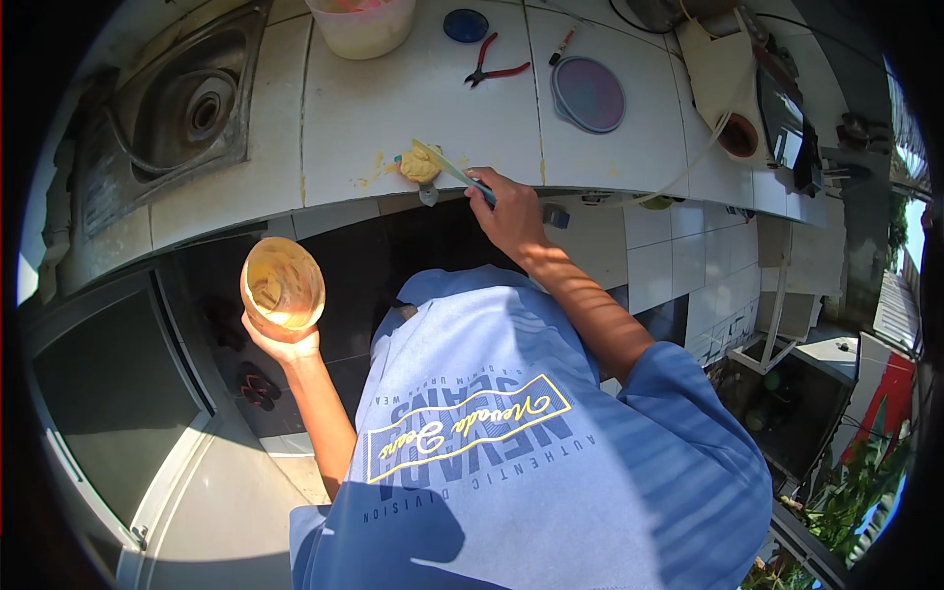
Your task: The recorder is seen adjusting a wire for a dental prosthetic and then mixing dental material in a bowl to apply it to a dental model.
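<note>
On the tiled counter, yellow dough lump [419, 165] meets the spatula [454, 169] in right hand's [508, 214] pinching grip.

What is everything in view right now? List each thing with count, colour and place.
bowl: 1, yellowish, smeared inside, held below the counter edge
scraper: 1, pale green blade, on the lump
dough lump: 1, yellow, at the counter's front edge
counter: 1, white tiles
sink: 1, steel, counter left
tub: 1, translucent whitish, counter back
pliers: 1, red handles, counter back
round lid: 1, purplish-grey, counter right
small cap: 1, blue, counter back
left hand: holds the bowl
right hand: grips the scraper
</note>
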The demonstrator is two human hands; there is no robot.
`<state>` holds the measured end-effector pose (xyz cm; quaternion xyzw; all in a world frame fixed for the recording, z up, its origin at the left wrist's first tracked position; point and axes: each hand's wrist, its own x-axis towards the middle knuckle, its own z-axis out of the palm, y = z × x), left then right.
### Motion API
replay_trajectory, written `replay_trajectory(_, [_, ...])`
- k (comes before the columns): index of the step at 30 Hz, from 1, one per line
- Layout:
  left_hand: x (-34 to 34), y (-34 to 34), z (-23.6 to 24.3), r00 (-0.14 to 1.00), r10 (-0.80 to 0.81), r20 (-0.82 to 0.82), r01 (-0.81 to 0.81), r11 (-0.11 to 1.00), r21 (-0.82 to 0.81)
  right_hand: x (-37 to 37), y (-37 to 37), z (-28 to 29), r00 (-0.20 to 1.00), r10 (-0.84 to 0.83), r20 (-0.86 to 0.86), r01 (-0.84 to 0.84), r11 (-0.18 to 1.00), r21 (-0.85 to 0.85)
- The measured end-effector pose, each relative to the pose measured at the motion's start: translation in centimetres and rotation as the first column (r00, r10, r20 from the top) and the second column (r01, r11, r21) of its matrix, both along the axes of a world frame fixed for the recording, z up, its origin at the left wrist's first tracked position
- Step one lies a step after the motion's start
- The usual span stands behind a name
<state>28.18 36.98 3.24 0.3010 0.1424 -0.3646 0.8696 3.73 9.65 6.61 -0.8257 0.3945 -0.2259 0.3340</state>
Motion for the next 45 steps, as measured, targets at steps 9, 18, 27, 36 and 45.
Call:
replay_trajectory(9, [-1.2,1.2,0.9,0.999,0.050,-0.014,-0.048,0.994,0.094,0.5,0.3,-2.0,0.986,0.147,-0.081,-0.159,0.975,-0.158])
replay_trajectory(18, [-1.0,2.5,0.8,0.994,0.108,-0.011,-0.103,0.970,0.222,0.9,0.7,-1.8,0.987,0.141,-0.076,-0.154,0.964,-0.218])
replay_trajectory(27, [-1.0,3.4,0.2,0.991,0.125,-0.052,-0.111,0.970,0.216,0.6,0.5,-2.2,0.990,0.141,-0.026,-0.143,0.961,-0.236])
replay_trajectory(36, [-1.1,-5.3,0.3,0.976,-0.122,-0.180,0.078,0.970,-0.231,0.7,1.1,0.2,0.993,-0.031,0.113,0.009,0.981,0.192])
replay_trajectory(45, [-3.3,-15.8,4.6,0.944,-0.123,-0.304,0.053,0.972,-0.229,1.4,4.5,3.6,0.936,0.327,0.130,-0.289,0.926,-0.242])
